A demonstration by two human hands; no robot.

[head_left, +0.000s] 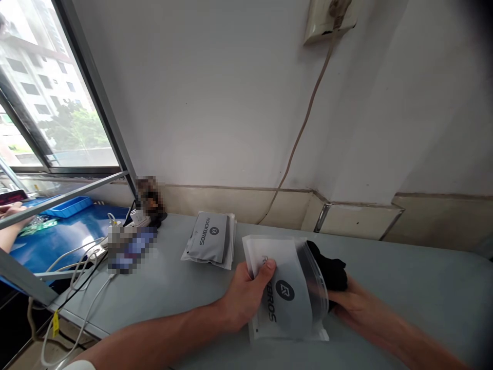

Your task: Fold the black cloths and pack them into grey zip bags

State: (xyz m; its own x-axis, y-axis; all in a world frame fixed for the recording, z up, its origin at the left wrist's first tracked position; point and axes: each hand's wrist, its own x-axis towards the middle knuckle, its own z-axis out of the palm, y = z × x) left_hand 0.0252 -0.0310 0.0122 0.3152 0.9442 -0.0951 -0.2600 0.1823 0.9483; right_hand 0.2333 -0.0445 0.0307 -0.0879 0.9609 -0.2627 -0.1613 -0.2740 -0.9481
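Observation:
A frosted plastic zip bag (290, 318) printed ROCKBROS is held up over the grey table, its mouth toward the right. My left hand (246, 293) grips the bag's left edge, thumb on the front and the other fingers behind it. At the mouth, a bundle of black fabric (327, 267) sticks out, and I cannot tell how much of it is inside. My right hand (346, 298) is closed on this fabric, with most of its fingers hidden behind the bag and cloth. Further left lies a small stack of similar filled ROCKBROS bags (211, 239).
A pixelated phone-like object (134, 249) lies at the table's left, among white cables and a power strip (138, 223). Beyond the metal frame (77, 192), another person's hand (13, 210) is over a blue work surface (29, 252) with a blue tray (71, 205). A cord (304, 123) hangs down the wall.

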